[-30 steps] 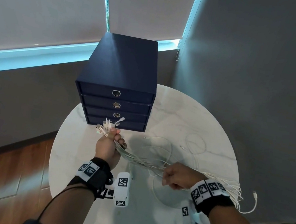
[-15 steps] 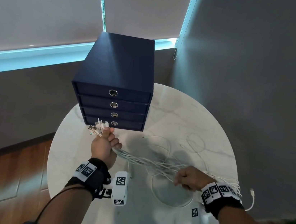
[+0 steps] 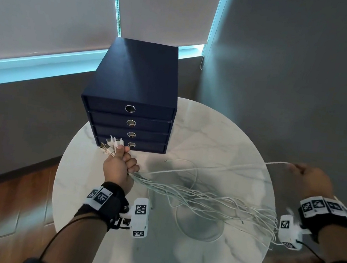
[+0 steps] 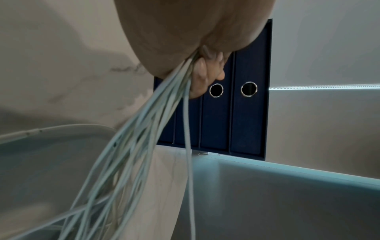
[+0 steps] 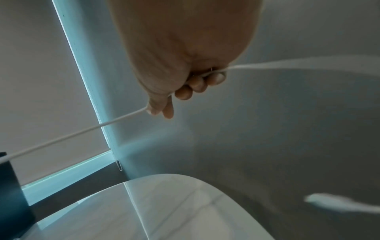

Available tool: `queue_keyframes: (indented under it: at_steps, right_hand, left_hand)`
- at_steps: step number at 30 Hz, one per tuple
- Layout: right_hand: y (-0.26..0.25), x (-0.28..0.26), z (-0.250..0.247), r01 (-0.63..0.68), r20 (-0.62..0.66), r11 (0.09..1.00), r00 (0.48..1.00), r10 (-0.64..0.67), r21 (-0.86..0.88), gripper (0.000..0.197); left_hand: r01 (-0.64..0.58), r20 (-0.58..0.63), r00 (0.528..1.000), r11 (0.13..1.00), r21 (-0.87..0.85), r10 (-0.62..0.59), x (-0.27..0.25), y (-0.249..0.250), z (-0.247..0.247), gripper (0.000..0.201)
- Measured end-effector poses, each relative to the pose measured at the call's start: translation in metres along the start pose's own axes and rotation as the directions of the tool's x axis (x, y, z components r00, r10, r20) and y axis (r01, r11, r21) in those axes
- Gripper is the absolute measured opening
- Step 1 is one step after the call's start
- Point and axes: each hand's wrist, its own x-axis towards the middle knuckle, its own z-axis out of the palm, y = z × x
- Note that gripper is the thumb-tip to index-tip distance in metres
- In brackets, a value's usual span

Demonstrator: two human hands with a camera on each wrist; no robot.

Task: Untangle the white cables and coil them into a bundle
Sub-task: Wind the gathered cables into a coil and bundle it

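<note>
My left hand (image 3: 121, 162) grips a bunch of white cables (image 3: 199, 197) in its fist, just in front of the drawer box; their plug ends (image 3: 112, 144) stick out above the fist. In the left wrist view the white cables (image 4: 144, 139) stream down out of my left hand (image 4: 197, 65). The strands fan rightwards over the table and hang past its right edge. My right hand (image 3: 309, 179), out beyond the table's right rim, pinches one single cable (image 3: 229, 166) drawn taut from the fist. The right wrist view shows this single cable (image 5: 82, 129) running through my right hand (image 5: 185, 84).
A round white marble table (image 3: 196, 255) carries a dark blue box of several drawers (image 3: 133, 95) at its back left. Grey walls and a window with blinds stand behind. Wooden floor lies to the left. A loose cable loop (image 3: 197, 229) lies on the table.
My right hand has swept from the table's middle out to the right and upward, drawing one cable out of the bunch until it is taut. My left hand stays put by the drawers.
</note>
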Motion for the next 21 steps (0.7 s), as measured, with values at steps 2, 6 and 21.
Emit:
queue_keyframes:
  at_steps: [2,6,21]
  right_hand:
    - [0.001,-0.004,-0.002,-0.058,-0.018,0.992,0.998,0.056,-0.111,0.024]
    - [0.061,0.014,0.050,-0.102,0.167,0.947,0.973,0.158,-0.306,0.022]
    - [-0.208,-0.149,0.126,0.422,0.519,0.831,0.649,-0.556,0.362,0.025]
  left_hand:
    - [-0.001,-0.001,1.000,1.000,-0.015,0.001,0.001,0.002,0.000,0.034]
    - [0.005,0.014,1.000,0.999,-0.033,-0.004,-0.003,0.003,0.003,0.034]
    - [0.013,0.092,0.996,0.998,-0.057,-0.007,-0.024,-0.010,0.049,0.033]
